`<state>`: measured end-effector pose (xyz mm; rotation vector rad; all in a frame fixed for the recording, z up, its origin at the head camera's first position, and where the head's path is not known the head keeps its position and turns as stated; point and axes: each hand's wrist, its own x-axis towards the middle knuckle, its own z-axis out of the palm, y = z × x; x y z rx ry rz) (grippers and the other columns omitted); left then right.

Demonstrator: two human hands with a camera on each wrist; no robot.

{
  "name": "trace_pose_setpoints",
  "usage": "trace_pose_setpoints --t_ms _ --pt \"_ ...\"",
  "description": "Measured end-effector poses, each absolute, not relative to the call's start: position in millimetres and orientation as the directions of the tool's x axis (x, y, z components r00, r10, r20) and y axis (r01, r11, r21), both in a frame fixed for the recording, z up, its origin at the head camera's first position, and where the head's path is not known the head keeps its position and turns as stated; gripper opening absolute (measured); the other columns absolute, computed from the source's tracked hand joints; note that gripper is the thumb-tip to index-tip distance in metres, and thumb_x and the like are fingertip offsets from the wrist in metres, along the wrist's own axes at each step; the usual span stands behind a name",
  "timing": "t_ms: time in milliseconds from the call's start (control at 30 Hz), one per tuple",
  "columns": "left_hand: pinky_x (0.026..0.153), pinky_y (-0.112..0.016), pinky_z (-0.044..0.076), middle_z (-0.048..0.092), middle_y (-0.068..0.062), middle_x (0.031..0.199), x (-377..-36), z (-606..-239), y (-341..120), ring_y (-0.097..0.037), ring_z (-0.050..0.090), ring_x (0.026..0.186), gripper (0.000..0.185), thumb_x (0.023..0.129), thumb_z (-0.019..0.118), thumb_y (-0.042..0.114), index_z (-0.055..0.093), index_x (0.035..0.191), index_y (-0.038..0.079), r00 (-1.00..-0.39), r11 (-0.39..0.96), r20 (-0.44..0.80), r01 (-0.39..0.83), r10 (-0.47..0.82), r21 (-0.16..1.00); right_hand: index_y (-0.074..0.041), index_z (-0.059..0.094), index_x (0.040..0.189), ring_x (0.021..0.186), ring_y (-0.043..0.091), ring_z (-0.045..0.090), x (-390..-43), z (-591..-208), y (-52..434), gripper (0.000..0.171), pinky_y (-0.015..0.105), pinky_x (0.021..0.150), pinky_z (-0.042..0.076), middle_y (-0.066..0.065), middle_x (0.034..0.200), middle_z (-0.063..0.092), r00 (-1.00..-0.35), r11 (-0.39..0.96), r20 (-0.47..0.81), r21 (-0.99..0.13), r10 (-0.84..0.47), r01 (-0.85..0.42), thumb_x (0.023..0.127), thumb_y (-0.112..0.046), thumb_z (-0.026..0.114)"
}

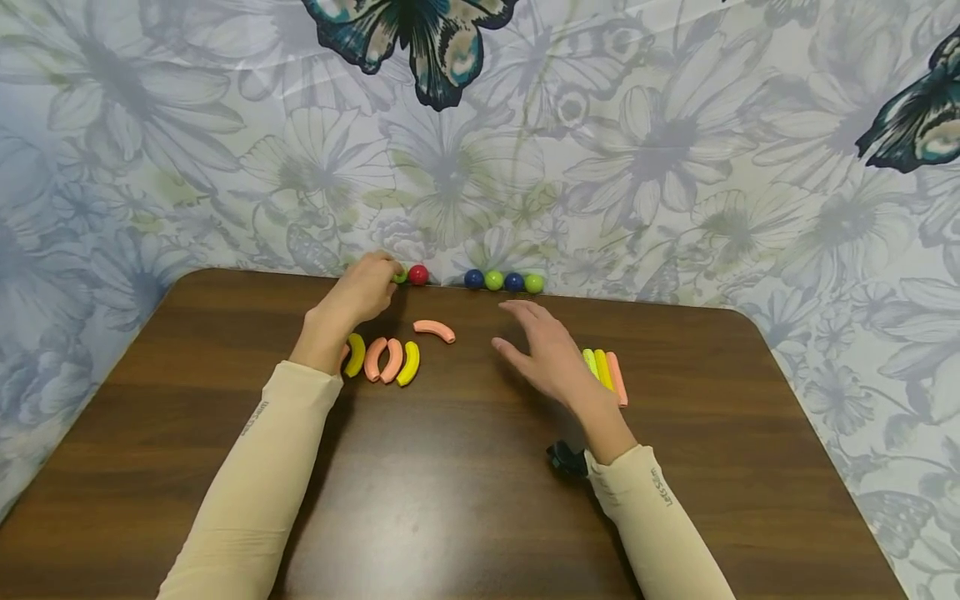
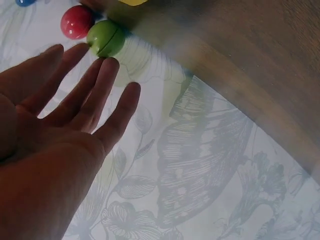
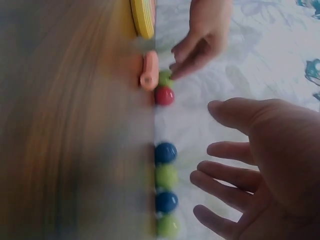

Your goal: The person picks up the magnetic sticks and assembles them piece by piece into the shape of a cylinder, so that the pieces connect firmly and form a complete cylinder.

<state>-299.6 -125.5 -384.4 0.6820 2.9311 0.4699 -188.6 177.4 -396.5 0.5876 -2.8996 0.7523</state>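
Note:
At the table's back edge, my left hand (image 1: 360, 290) has its fingertips right at a green ball (image 2: 106, 38), fingers loosely extended. A glossy red ball (image 1: 418, 274) sits beside that green ball, on its right in the head view. Farther right along the same edge is a row of alternating blue balls (image 1: 474, 279) and green balls (image 1: 534, 284). My right hand (image 1: 543, 354) hovers over the table in front of this row, its fingers spread and holding nothing. A curved pink piece (image 1: 435, 330) lies between the two hands.
Curved yellow pieces (image 1: 408, 364) and pink pieces (image 1: 392, 361) lie in a row by the left forearm, which partly hides one. Straight yellow and pink sticks (image 1: 617, 379) lie side by side beyond the right wrist. A patterned cloth (image 1: 675, 208) hangs behind the brown table (image 1: 435, 467).

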Motion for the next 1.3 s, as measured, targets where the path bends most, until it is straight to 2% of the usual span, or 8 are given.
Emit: trace_pose_setpoints --t_ms 100,300,433,533,667,800,1000,1300 --pt "0.115 -0.058 0.042 0.056 -0.028 0.144 -300 -385 -126 -0.048 0.049 0.138 0.035 0.104 0.059 -0.001 0.062 0.138 -0.008 -0.889 0.842 0.012 0.438 0.458 0.315 -0.009 0.057 0.149 0.141 0.028 0.054 -197 -399 156 0.053 0.048 0.117 0.044 0.009 0.151 0.057 -0.923 0.797 0.151 -0.467 -0.354 -0.382 0.104 -0.033 0.068" --pt "0.121 -0.058 0.036 0.051 -0.029 0.153 -303 -389 -124 -0.046 0.043 0.146 0.044 0.103 0.06 -0.001 0.054 0.146 -0.007 -0.872 0.842 -0.007 0.471 0.49 0.264 -0.007 0.065 0.14 0.131 0.028 0.062 -216 -402 113 0.047 0.046 0.112 0.049 0.01 0.139 0.068 -0.926 0.788 0.122 -0.493 -0.358 -0.369 0.102 -0.034 0.071" --pt "0.118 -0.059 0.039 0.05 -0.027 0.152 -302 -392 -125 -0.046 0.043 0.145 0.042 0.104 0.062 0.002 0.056 0.145 -0.003 -0.884 0.848 -0.028 0.44 0.468 0.295 -0.006 0.069 0.134 0.12 0.028 0.068 -224 -408 91 0.048 0.044 0.104 0.054 0.009 0.129 0.073 -0.931 0.792 0.119 -0.495 -0.345 -0.357 0.1 -0.041 0.073" --pt "0.113 -0.059 0.043 0.052 -0.026 0.146 -300 -393 -126 -0.046 0.047 0.138 0.04 0.103 0.065 0.005 0.06 0.143 0.0 -0.9 0.854 -0.02 0.407 0.436 0.323 -0.007 0.072 0.127 0.107 0.026 0.07 -226 -414 84 0.039 0.042 0.096 0.057 0.007 0.118 0.076 -0.937 0.796 0.11 -0.499 -0.333 -0.341 0.098 -0.033 0.077" --pt "0.107 -0.058 0.046 0.054 -0.025 0.136 -299 -391 -128 -0.044 0.05 0.129 0.039 0.102 0.067 0.004 0.063 0.14 0.002 -0.908 0.852 0.017 0.399 0.418 0.339 -0.008 0.077 0.115 0.093 0.022 0.069 -226 -418 83 0.024 0.038 0.086 0.058 0.006 0.104 0.076 -0.947 0.802 0.127 -0.505 -0.296 -0.318 0.094 -0.019 0.082" --pt "0.106 -0.056 0.046 0.054 -0.023 0.133 -299 -392 -130 -0.043 0.05 0.128 0.039 0.1 0.069 0.005 0.063 0.139 0.002 -0.911 0.85 0.028 0.394 0.411 0.35 -0.009 0.079 0.106 0.088 0.02 0.066 -225 -421 86 0.016 0.035 0.081 0.057 0.005 0.098 0.074 -0.95 0.81 0.145 -0.497 -0.277 -0.312 0.092 -0.016 0.083" --pt "0.115 -0.059 0.04 0.052 -0.024 0.149 -302 -393 -127 -0.047 0.045 0.137 0.046 0.099 0.073 0.008 0.06 0.143 0.001 -0.902 0.85 0.004 0.407 0.431 0.334 -0.008 0.078 0.105 0.088 0.02 0.067 -221 -421 101 0.017 0.035 0.081 0.057 0.005 0.097 0.073 -0.96 0.812 0.139 -0.513 -0.242 -0.279 0.091 -0.015 0.084" --pt "0.112 -0.057 0.045 0.063 -0.025 0.136 -297 -391 -127 -0.044 0.055 0.132 0.037 0.1 0.067 0.002 0.065 0.136 -0.002 -0.894 0.849 -0.076 0.389 0.442 0.357 -0.006 0.078 0.099 0.083 0.021 0.065 -210 -426 133 0.012 0.036 0.078 0.056 0.006 0.091 0.072 -0.972 0.815 0.17 -0.531 -0.164 -0.231 0.091 -0.014 0.082"
